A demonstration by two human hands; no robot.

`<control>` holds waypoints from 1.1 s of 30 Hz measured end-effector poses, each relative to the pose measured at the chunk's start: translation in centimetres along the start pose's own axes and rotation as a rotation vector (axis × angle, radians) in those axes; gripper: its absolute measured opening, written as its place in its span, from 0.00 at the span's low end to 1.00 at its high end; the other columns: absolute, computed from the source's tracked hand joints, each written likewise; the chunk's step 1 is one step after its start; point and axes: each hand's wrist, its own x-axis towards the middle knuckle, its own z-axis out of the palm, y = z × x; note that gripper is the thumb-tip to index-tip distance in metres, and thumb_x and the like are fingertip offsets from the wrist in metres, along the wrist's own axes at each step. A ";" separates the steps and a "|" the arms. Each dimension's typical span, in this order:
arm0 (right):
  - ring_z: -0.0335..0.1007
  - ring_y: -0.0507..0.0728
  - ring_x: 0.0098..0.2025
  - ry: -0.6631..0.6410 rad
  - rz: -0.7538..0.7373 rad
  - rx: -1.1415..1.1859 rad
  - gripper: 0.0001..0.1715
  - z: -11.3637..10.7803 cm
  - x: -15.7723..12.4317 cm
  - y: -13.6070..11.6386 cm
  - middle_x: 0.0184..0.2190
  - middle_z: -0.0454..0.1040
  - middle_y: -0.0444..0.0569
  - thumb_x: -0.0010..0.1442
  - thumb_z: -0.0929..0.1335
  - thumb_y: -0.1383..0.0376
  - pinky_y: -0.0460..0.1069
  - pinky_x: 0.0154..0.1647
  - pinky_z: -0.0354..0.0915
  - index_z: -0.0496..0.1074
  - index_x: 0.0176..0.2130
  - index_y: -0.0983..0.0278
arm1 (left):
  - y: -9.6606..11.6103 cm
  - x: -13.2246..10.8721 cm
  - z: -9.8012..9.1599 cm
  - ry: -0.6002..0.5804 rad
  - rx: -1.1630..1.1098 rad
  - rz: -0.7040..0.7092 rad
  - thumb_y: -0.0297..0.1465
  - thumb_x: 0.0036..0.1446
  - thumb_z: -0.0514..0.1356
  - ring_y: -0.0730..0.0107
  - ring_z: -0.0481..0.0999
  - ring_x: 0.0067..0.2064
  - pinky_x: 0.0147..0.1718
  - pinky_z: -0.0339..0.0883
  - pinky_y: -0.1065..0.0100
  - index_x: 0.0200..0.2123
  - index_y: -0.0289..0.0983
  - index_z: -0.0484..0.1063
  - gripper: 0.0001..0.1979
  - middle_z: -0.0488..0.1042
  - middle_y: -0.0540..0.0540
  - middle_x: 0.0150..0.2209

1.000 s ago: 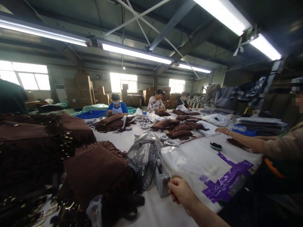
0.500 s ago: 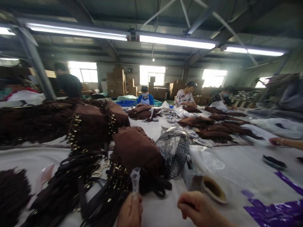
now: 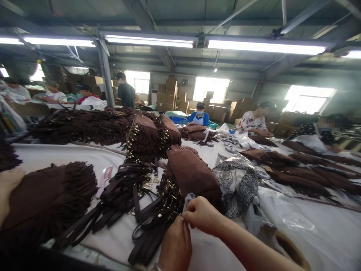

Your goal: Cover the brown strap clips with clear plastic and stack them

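My left hand point(image 3: 175, 244) and my right hand point(image 3: 202, 215) meet low in the middle of the view, both closed in a pinch on a small clear plastic piece point(image 3: 188, 198) that sticks up between them. Just behind them lies a brown suede fringed bag point(image 3: 191, 174). To their left a heap of dark brown straps with metal buckles point(image 3: 132, 195) spreads over the white table point(image 3: 84, 158).
A speckled grey cloth point(image 3: 238, 180) lies right of the bag, a tape dispenser point(image 3: 261, 226) beyond it. A pink comb point(image 3: 103, 180) and more fringed bags point(image 3: 47, 199) lie left. Several people work at the far side; cardboard boxes point(image 3: 169, 92) stand behind.
The view has swung left. My right hand left the tape dispenser and joined my left hand, which came into view holding the clear plastic piece.
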 end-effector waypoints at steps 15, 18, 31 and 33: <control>0.55 0.49 0.12 0.059 0.147 -0.043 0.10 1.2 0.4 -0.7 0.10 0.64 0.43 0.43 0.64 0.68 0.44 0.12 0.46 0.67 0.13 0.63 | -2.0 -0.6 -0.7 0.119 0.040 0.015 0.38 0.62 0.51 0.53 0.76 0.37 0.38 0.63 0.61 0.41 0.40 0.72 0.13 0.77 0.35 0.37; 0.54 0.48 0.12 0.054 0.111 -0.014 0.11 1.1 -0.1 0.1 0.10 0.65 0.42 0.44 0.63 0.68 0.44 0.11 0.46 0.71 0.15 0.63 | -1.2 -0.3 -1.2 0.098 0.046 0.062 0.36 0.62 0.50 0.58 0.74 0.33 0.35 0.61 0.64 0.32 0.40 0.72 0.13 0.75 0.39 0.31; 0.72 0.54 0.31 0.276 -0.119 -0.163 0.13 1.0 -3.2 3.0 0.26 0.79 0.48 0.53 0.63 0.70 0.47 0.31 0.57 0.76 0.26 0.64 | 1.9 0.1 -1.1 -0.165 -0.561 -0.489 0.47 0.51 0.59 0.78 0.57 0.17 0.16 0.47 0.73 0.29 0.37 0.69 0.18 0.65 0.53 0.21; 0.72 0.55 0.31 0.281 -0.107 -0.140 0.13 1.4 -3.3 3.6 0.26 0.79 0.49 0.54 0.63 0.69 0.47 0.31 0.57 0.76 0.25 0.64 | 1.9 0.0 -0.9 -0.198 -0.684 -0.574 0.48 0.48 0.61 0.80 0.56 0.17 0.16 0.45 0.75 0.31 0.36 0.68 0.19 0.65 0.54 0.21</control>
